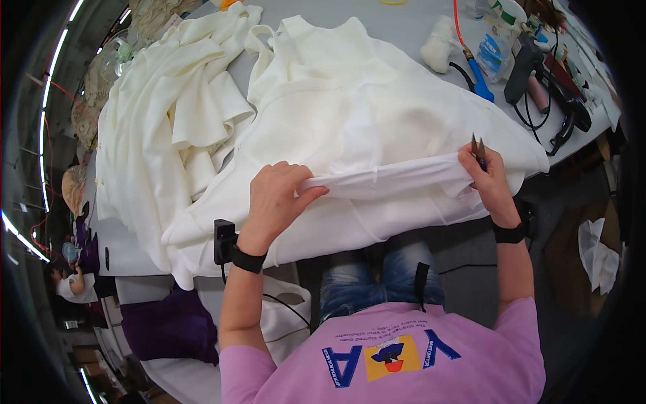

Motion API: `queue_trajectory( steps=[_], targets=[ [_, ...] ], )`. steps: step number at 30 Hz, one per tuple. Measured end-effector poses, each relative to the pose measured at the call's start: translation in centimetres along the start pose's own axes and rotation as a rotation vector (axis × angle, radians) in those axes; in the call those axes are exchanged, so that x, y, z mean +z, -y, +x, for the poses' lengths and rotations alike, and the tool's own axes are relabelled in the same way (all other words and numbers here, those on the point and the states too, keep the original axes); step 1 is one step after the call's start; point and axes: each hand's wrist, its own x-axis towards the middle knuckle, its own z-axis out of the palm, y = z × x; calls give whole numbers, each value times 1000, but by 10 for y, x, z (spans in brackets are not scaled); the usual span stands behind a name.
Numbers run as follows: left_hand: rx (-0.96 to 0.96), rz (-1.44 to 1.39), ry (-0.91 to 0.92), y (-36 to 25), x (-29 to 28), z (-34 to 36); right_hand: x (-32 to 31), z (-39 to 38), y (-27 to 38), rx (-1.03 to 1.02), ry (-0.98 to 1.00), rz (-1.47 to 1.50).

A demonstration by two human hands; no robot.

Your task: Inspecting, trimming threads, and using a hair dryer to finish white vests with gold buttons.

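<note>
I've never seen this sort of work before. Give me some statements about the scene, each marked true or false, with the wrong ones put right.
1. The bare left hand and bare right hand hold one long strip of thin white fabric. True.
2. The dark, pointed metal snips are in the left hand. False: the right hand holds them.
3. A blue-handled tool is joined to a thin red hose. True.
4. The crumpled dark purple cloth lies between the hands. False: it lies at the picture's lower left.

Bright; strip lights (25,237) glare at left; edges bend into black.
</note>
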Motion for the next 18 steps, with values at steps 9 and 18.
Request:
queue_trajectory(
  steps=[9,18],
  targets=[
    [-306,-806,80,0,6,-19,-1,0,-2,62,141,-32],
    [-284,-941,211,-40,5,-18,71,-24,26,49,328,-62]
  ],
)
